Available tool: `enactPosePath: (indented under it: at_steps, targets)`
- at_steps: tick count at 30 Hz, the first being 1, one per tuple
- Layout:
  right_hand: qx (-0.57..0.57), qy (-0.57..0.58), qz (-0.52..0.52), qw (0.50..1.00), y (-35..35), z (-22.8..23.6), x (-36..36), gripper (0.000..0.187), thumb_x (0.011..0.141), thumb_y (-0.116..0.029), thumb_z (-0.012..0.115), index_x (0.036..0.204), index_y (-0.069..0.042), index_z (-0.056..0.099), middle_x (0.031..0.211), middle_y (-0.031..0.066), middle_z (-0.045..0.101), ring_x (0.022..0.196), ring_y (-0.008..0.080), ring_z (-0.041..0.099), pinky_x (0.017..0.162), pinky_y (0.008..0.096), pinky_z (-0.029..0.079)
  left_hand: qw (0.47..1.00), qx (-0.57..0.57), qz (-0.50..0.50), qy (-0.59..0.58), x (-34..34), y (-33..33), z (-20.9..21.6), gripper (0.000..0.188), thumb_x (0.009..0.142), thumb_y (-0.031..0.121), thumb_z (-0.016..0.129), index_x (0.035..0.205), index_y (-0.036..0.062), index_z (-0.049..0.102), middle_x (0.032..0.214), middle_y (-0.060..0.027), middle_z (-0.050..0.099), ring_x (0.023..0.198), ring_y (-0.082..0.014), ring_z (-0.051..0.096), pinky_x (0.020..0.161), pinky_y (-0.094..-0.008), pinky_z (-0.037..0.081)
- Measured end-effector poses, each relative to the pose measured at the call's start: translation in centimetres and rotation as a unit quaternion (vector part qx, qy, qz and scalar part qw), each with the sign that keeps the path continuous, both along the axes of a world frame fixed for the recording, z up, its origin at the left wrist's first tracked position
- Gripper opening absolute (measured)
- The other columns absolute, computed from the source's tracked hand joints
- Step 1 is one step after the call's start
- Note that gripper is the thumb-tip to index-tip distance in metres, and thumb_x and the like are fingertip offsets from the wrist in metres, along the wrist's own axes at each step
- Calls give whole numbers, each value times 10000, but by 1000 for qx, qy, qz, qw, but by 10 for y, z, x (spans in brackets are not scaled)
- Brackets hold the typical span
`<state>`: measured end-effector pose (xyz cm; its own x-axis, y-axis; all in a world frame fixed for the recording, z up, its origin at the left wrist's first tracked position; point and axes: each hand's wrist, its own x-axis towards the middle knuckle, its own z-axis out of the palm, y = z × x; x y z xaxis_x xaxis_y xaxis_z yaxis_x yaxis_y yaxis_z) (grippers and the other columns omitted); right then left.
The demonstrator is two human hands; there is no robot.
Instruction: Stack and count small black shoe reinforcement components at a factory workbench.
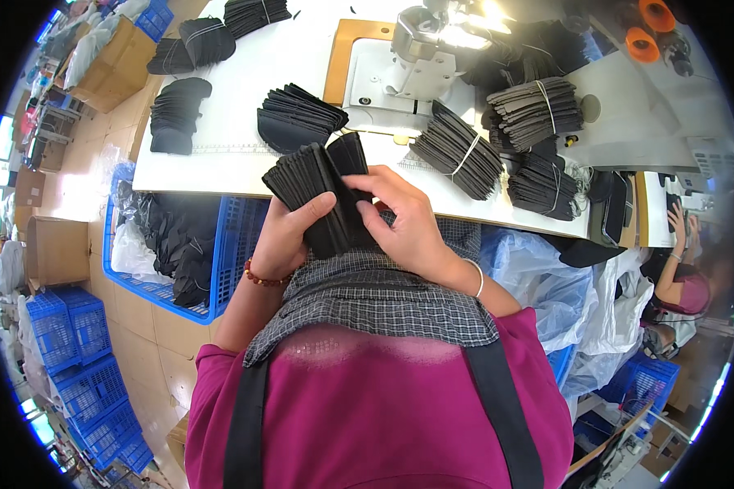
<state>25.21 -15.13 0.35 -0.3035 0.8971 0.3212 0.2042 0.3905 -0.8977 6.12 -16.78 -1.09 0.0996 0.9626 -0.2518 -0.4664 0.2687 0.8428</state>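
A thick stack of black fabric pieces [306,181] is gripped in my left hand [289,232], its thumb laid across the layers. My right hand [404,216] pinches the pieces at the stack's right side, where part of it stands apart from the rest. Both hands are just in front of the table's near edge, above my checked apron [375,301]. Right beyond them, a fanned pile of black pieces [300,118] lies on the white table [228,167]. To the right rests a tied bundle of dark pieces [458,151].
A sewing machine [420,77] stands at the back of the table. More tied bundles [534,110] lie right of it, and other dark piles [179,114] at the left. Below the table are a blue crate [216,269] of black fabric and plastic bags [538,277]. Another person [685,285] sits far right.
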Motion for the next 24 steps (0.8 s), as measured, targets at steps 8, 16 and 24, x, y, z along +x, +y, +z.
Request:
enactPosePath:
  at_steps: [8, 16, 24]
  targets:
    - [96, -46, -25, 994, -2, -4, -3, 337, 816, -19, 718, 1142, -74, 655, 1054, 108, 640, 755, 267, 672, 668, 349, 547, 1000, 17, -8, -6, 0, 1, -2, 333, 928, 42, 702, 1236, -4, 584, 1125, -70, 665, 987, -151, 663, 857, -308, 563]
    - [64, -62, -35, 995, -3, -2, -3, 357, 784, -119, 795, 1109, -81, 651, 1056, 84, 637, 725, 260, 657, 643, 339, 533, 1000, 20, -6, -2, 3, 0, 1, 323, 927, 23, 695, 1231, -1, 588, 1113, -69, 668, 979, -148, 663, 846, -303, 563]
    - [51, -11, -56, 997, 0, -4, -6, 346, 806, -41, 717, 1143, -99, 666, 1056, 90, 647, 766, 271, 679, 654, 348, 541, 1000, -15, -8, -25, 2, 1, 2, 349, 922, 29, 706, 1246, -4, 582, 1129, -71, 666, 985, -148, 665, 847, -306, 568]
